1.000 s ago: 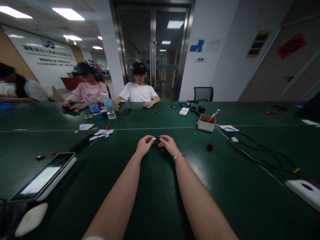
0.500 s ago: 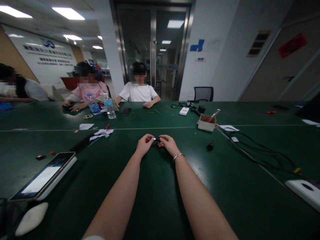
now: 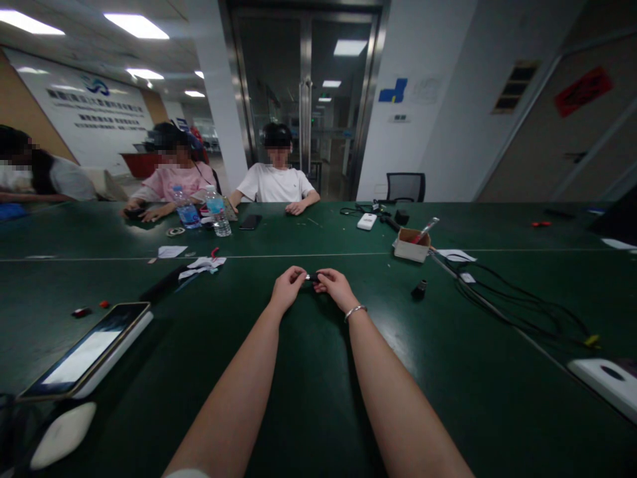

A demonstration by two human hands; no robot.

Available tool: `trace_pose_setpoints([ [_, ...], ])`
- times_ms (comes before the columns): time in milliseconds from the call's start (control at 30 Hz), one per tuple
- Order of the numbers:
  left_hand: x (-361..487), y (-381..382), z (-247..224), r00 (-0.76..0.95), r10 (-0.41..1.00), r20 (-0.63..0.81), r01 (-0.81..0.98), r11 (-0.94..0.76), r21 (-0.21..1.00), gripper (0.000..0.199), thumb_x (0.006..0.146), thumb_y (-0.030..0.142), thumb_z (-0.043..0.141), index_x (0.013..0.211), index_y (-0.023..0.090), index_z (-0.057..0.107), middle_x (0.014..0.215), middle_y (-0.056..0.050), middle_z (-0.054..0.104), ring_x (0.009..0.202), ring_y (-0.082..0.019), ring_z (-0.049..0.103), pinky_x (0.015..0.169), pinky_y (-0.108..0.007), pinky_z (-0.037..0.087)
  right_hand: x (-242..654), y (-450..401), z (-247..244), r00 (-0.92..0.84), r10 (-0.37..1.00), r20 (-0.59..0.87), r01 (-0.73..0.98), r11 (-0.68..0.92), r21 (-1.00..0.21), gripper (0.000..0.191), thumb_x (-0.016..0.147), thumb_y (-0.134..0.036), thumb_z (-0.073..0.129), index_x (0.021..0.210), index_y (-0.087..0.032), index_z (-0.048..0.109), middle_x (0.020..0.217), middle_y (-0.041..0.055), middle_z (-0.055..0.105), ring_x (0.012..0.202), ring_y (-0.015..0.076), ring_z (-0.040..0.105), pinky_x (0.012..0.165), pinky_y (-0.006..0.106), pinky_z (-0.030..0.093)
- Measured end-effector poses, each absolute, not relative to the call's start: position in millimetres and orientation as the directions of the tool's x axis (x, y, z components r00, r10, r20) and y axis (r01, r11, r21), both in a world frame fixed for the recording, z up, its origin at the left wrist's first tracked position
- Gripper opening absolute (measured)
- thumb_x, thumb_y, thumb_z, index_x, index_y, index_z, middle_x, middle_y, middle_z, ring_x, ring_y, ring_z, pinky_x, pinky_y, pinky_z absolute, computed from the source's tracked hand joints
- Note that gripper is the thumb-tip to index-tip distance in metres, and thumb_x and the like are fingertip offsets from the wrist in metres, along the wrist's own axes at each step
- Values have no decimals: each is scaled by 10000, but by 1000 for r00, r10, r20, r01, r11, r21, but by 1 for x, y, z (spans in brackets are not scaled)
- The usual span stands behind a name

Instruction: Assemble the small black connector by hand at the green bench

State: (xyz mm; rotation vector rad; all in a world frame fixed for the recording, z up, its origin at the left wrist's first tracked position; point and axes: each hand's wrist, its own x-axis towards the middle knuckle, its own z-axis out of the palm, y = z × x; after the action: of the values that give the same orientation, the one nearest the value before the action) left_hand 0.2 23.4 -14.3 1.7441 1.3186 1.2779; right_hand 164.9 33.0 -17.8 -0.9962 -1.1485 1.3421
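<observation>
Between my two hands, just above the green table (image 3: 318,372), is a small black piece with a silver end (image 3: 313,277); its exact kind is too small to make out. My left hand (image 3: 288,289) is closed in a pinch at the silver end. With fingers curled, my right hand (image 3: 337,288) grips the black end. My fingertips hide parts of the piece. A dark plug-like piece with a shiny tip (image 3: 419,290) lies on the table to the right of my right hand.
A small box holding tools (image 3: 412,248) stands beyond the right hand, with black cables (image 3: 522,299) further right. On the left lie a phone on a white block (image 3: 89,352), paper scraps (image 3: 202,267) and water bottles (image 3: 217,214). Several people sit across the table.
Almost nothing differs. Slightly more of the silver end shows beside my left fingertips; both hands stay in the same place with the piece between them.
</observation>
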Motion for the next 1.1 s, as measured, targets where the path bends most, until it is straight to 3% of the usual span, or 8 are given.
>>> trace_pose_setpoints([
  [200,0,22,-12,56,948,314,355,-312,881,168,764,290,597,903,207,641,805,-20,642,733,-137,586,695,-260,461,166,34,-19,-89,995,47,-184,30,-982,99,807,-137,607,904,-119,599,611,17,652,493,100,631,516,203,547],
  [633,0,15,-3,36,962,272,385,-264,884,237,789,363,569,923,192,664,864,-54,677,800,-174,614,736,-300,474,167,33,-19,-106,993,61,-190,40,-981,106,812,-127,605,918,-131,600,617,12,655,505,93,637,513,188,548],
  [1100,-1,20,-7,21,969,247,468,-228,854,353,797,512,501,763,187,637,676,-3,638,624,-141,560,601,-255,395,166,33,-20,-116,991,65,-196,42,-980,125,802,-142,624,924,-125,600,613,4,647,498,89,636,512,183,546],
])
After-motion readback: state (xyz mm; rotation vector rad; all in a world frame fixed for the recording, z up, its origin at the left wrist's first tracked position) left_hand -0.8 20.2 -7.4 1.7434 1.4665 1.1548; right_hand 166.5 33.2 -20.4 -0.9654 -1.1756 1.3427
